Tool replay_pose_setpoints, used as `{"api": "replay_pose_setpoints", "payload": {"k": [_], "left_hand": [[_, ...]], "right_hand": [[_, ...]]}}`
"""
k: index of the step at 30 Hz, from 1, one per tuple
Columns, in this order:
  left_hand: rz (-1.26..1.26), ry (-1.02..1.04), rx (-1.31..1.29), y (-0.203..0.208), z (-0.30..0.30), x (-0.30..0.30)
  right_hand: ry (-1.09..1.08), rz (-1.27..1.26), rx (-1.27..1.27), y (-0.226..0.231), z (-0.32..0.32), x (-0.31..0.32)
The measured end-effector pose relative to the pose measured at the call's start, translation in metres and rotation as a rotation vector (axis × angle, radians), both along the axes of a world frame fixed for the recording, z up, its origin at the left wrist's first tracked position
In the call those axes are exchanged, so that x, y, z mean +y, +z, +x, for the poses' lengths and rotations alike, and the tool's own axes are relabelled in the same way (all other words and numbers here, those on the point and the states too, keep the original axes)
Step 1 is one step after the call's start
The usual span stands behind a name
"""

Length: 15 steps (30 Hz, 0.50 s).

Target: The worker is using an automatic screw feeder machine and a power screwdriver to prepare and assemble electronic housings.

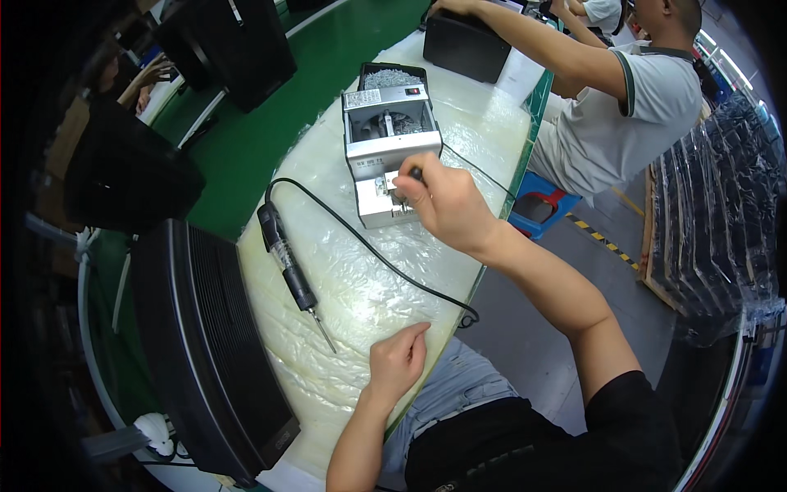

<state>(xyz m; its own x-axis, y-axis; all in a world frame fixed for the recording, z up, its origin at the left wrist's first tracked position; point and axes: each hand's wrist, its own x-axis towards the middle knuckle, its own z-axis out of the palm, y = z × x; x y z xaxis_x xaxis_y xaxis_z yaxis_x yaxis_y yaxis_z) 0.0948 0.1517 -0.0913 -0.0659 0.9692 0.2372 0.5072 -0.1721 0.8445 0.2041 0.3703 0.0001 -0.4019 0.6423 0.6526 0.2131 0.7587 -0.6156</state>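
My right hand [451,201] is closed in a pinch at the front of a grey screw feeder [373,150]. A small black round-ended thing [416,174] shows between its thumb and fingers; the rest is hidden by the hand. Loose screws [392,79] fill the feeder's back tray, and more lie in its windowed middle. My left hand [397,361] rests at the near table edge, index finger stretched and thumb apart, with nothing visible in it. Left of the feeder lies a black electric screwdriver [287,261], its long bit toward me and its cord looping to the right.
Plastic film covers the table [361,291]. A large black ribbed case [205,328] stands along the left edge. At the far end a co-worker [607,107] handles a black box [467,45]. A blue stool [537,205] and a film-wrapped stack [713,213] are to the right.
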Motion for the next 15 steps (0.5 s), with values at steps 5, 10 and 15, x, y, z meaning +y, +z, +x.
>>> {"api": "replay_pose_setpoints", "payload": {"k": [5, 10, 15], "left_hand": [[-0.01, -0.001, -0.001, 0.002, 0.001, -0.001], [-0.004, -0.004, -0.008, -0.001, 0.001, -0.001], [0.001, -0.006, 0.006, -0.001, 0.0, 0.0]], "right_hand": [[-0.038, 0.166, 0.021, 0.005, 0.0, 0.002], [-0.054, 0.067, 0.032, -0.004, 0.004, 0.001], [-0.02, 0.178, -0.044, -0.003, 0.002, -0.002]]}}
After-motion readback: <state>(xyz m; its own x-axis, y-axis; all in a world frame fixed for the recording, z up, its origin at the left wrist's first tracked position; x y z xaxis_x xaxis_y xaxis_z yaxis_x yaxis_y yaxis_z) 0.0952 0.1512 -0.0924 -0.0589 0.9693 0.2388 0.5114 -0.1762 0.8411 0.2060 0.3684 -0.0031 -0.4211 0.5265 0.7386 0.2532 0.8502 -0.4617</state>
